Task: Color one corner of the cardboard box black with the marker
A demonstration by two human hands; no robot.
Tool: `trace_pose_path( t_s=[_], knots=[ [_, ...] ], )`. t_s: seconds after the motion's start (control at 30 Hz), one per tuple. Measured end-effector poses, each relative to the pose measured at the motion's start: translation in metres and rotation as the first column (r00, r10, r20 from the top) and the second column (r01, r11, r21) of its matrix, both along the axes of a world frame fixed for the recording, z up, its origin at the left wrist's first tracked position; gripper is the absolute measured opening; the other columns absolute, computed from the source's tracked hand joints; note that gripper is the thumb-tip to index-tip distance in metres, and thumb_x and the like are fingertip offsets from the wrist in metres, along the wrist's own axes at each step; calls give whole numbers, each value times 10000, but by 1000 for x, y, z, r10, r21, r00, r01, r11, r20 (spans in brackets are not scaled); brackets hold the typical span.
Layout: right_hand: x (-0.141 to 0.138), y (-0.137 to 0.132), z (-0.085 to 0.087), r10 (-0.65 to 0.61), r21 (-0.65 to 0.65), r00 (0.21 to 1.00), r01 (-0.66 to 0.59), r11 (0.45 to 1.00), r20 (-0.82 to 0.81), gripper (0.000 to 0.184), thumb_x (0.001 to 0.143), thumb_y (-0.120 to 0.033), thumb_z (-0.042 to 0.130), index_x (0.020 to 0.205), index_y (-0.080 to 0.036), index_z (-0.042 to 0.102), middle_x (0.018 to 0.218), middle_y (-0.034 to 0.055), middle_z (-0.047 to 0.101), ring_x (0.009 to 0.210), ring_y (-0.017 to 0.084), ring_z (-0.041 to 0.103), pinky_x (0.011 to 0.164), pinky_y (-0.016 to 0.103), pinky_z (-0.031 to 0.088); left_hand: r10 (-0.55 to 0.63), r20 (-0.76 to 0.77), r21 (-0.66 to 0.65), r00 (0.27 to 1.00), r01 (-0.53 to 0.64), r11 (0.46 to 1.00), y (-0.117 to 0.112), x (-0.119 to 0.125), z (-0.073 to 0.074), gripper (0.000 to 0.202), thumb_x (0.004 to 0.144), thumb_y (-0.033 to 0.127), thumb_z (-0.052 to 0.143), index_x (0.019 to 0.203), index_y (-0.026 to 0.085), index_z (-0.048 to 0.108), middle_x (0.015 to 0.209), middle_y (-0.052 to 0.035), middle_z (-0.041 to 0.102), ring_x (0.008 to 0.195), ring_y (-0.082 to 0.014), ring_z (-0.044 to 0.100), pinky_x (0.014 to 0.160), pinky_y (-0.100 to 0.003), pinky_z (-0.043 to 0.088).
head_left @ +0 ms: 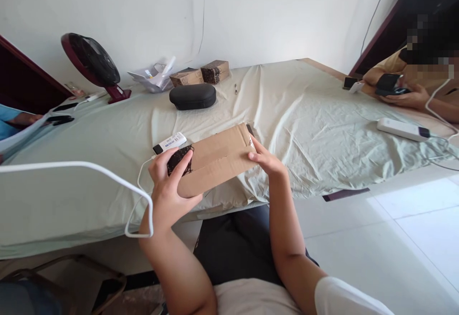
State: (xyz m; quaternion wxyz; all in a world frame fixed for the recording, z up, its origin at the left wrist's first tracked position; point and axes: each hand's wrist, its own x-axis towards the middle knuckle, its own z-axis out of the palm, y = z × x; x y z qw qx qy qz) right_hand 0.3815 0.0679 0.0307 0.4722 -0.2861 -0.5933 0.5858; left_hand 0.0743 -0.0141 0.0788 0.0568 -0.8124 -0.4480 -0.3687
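Observation:
A flat brown cardboard box (218,155) with tape along its top is held just over the near edge of the cloth-covered table (304,114). My left hand (168,186) grips its left end, the thumb beside a black scribbled patch on the cardboard. My right hand (265,157) pinches the box's right end with its fingertips. A small white device with a black tip (170,143) lies on the table just behind the box, with a white cable (82,167) looping past my left wrist.
Further back stand a dark red fan (93,64), a black oval case (192,96), small cardboard boxes (201,73) and crumpled papers (152,77). A white power strip (401,128) lies at right. Another person's hands at far right hold a phone (389,85). White tiled floor at lower right.

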Motion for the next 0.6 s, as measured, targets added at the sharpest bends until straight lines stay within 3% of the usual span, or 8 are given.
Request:
trace_pose_path(
  t_s=[0.1,0.2,0.27,0.33,0.4,0.43,0.53,0.6],
  knots=[
    [-6,3,-3,-11,-12,999,10,1000,-49,1051,800,-648,816,1705,-373,358,1810,8,338,1680,365,288,1378,581,224,-20,107,-91,994,30,995,3,-4,-8,1160,682,324,960,1681,433,382,1651,-123,378,1581,-489,347,1311,-687,285],
    [-7,5,-5,-98,39,994,100,994,-40,1157,736,-670,847,1722,-372,320,1809,36,320,1683,387,256,1373,597,223,-1,353,-230,936,88,969,8,-8,-18,1278,689,562,963,1731,447,232,1751,-102,256,1666,-457,219,1345,-670,248],
    [-5,4,-4,-143,122,989,145,982,-23,1203,711,-684,863,1730,-401,290,1828,21,254,1684,401,233,1360,610,247,85,608,-317,789,143,938,14,-6,-24,1188,773,772,811,1739,432,208,1802,-83,209,1695,-410,193,1352,-616,280],
    [-4,1,1,-168,226,986,168,959,-18,1201,708,-702,867,1725,-434,288,1834,-6,208,1687,406,212,1356,624,248,228,804,-405,549,225,886,21,-2,-28,1014,879,887,561,1725,402,282,1801,-80,285,1676,-374,290,1308,-573,393],
    [-3,-4,7,-174,305,985,166,938,-1,1175,689,-706,889,1700,-438,354,1823,-20,225,1703,400,154,1369,619,214,331,869,-452,368,318,833,27,2,-30,936,923,895,433,1700,380,354,1766,-81,388,1630,-361,400,1236,-555,496],
    [-3,-6,10,-162,316,987,150,937,11,1153,678,-714,897,1680,-430,401,1818,-23,242,1713,393,116,1374,609,205,346,878,-454,332,343,822,29,3,-30,906,932,875,439,1684,372,391,1746,-76,429,1613,-359,431,1221,-552,514],
    [-6,-11,14,-77,215,996,83,973,-36,1050,750,-828,778,1656,-410,450,1827,-43,250,1728,359,85,1364,581,262,259,894,-381,366,315,869,30,1,-30,738,938,698,566,1593,363,527,1692,-43,508,1603,-360,444,1283,-564,445],
    [-12,-11,13,-72,92,990,84,992,-123,977,848,-850,650,1683,-415,392,1828,-47,262,1711,338,195,1343,566,328,133,866,-278,482,242,930,28,-2,-29,691,879,608,651,1520,355,602,1698,-19,496,1628,-381,394,1347,-582,340]
  ],
)
